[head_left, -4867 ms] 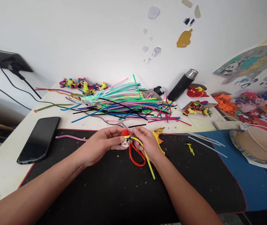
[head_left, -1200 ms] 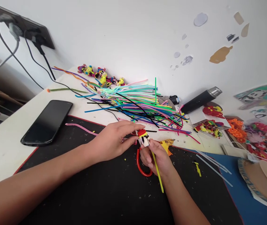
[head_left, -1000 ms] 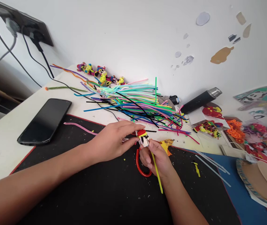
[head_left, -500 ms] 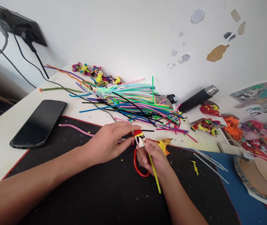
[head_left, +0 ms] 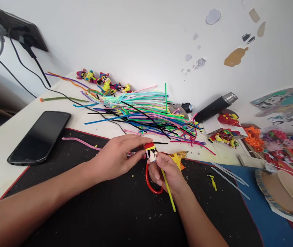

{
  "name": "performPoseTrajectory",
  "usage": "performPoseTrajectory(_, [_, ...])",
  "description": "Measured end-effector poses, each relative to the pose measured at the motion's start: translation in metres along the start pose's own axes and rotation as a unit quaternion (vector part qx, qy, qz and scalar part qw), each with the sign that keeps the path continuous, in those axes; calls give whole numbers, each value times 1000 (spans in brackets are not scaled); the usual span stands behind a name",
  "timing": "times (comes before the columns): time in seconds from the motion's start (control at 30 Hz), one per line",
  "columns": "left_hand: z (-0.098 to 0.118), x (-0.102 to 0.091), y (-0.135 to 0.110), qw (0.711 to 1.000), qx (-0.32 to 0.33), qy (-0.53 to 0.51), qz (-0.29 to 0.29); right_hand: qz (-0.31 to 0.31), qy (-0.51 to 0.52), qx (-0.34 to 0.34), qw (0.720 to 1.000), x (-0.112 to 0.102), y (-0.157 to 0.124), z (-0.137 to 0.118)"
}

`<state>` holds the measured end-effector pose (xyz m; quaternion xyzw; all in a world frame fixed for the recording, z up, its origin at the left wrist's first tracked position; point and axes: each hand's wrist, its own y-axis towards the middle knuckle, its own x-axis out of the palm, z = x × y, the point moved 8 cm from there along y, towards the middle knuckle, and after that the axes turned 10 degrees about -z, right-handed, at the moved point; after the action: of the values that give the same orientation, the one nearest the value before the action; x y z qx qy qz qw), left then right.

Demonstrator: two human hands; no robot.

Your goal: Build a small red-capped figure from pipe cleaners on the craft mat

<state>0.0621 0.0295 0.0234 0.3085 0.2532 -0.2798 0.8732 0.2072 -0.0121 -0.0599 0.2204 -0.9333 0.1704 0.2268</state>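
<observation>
My left hand (head_left: 118, 156) and my right hand (head_left: 167, 171) meet over a black mat (head_left: 110, 212). Between them is a small pipe-cleaner figure (head_left: 151, 152) with a red top, a yellow band and a white face. My left fingertips pinch its red top. My right hand is closed around the figure's lower part and a yellow-green pipe cleaner (head_left: 169, 194) that trails back toward me. Red-handled scissors (head_left: 149, 180) lie on the mat under my right hand.
A heap of coloured pipe cleaners (head_left: 146, 115) lies behind my hands. A black phone (head_left: 39, 136) rests left, a dark flask (head_left: 214, 107) right. Finished figures (head_left: 102, 79) line the wall. A yellow glue gun (head_left: 178, 158), clear glue sticks (head_left: 229, 173) and paper plates (head_left: 282, 183) lie right.
The view has swung left and down a little since the oldest frame. My right hand has turned under the figure and now grips the yellow-green pipe cleaner from below; over the last second the hands barely move.
</observation>
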Motion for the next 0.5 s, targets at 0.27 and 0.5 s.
performPoseTrajectory(0.27, [-3, -1, 1, 999, -26, -40, -2, 8, -7, 7, 1000, -1, -1, 2])
performPoseTrajectory(0.5, [-9, 2, 0, 997, -55, -56, -3, -1, -16, 12, 1000, -2, -1, 2])
